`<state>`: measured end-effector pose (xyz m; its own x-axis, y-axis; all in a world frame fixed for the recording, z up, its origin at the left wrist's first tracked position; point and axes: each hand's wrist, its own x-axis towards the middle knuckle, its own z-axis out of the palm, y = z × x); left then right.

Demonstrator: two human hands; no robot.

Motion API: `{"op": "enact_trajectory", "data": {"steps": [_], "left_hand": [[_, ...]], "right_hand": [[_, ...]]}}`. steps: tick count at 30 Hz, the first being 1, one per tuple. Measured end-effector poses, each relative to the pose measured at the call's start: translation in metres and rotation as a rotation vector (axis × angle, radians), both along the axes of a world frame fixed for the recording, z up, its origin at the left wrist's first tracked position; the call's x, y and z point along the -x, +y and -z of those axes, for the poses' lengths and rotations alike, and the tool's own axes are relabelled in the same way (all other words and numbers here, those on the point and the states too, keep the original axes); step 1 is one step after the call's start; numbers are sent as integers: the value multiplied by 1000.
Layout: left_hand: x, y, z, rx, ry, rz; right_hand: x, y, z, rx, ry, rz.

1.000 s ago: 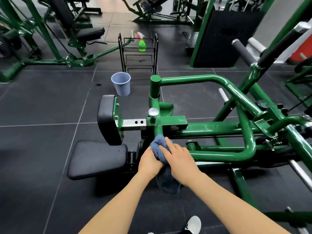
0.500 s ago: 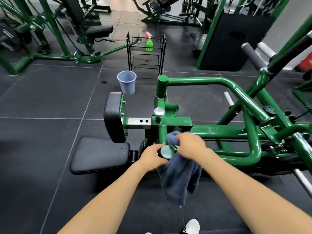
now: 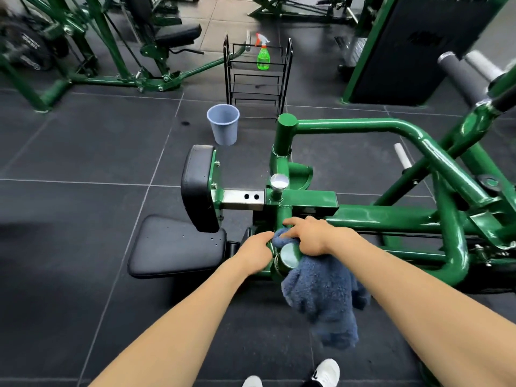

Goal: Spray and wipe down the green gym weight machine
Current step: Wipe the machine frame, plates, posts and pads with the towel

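The green weight machine (image 3: 363,216) fills the centre and right, with a black seat pad (image 3: 176,244) and an upright black back pad (image 3: 198,185). My right hand (image 3: 312,236) holds a blue-grey cloth (image 3: 321,291) against the green upright post just below the chrome knob (image 3: 279,182); most of the cloth hangs down below the hand. My left hand (image 3: 255,254) rests against the left side of the same post beside a round green cap (image 3: 289,254), fingers curled toward it. A green spray bottle (image 3: 263,57) stands on a black wire rack (image 3: 257,76) farther back.
A pale blue bucket (image 3: 223,124) stands on the dark tiled floor in front of the rack. Other green machines (image 3: 111,51) stand at the back left, and a black weight-stack shroud (image 3: 399,48) at the back right. White shoes (image 3: 325,372) show at the bottom edge.
My view has moved closer to the post. My right hand has slid the cloth up along it, so the cloth hangs loose below. My left hand stays by the post.
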<state>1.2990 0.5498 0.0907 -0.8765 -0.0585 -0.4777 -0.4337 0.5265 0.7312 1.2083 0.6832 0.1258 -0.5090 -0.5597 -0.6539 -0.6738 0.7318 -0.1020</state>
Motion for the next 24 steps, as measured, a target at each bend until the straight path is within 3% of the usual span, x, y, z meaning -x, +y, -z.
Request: {"op": "enact_trajectory", "data": {"steps": [3,8,12,18,24], "left_hand": [[8,-1,7,-9,9,-30],[17,-1,10,-86,-15,-139],[19,1,19,-89,-26,-183],[17,10,28,-122,-30,-307],[12,16,24,-48,-35,-204]], "right_hand": [[5,-5,7,-24,109,-65],[20,-9,19,2,307,36],[18,-7,28,15,362,21],[13,4,13,92,180,-190],[3,11,4,107,24,-45]]}}
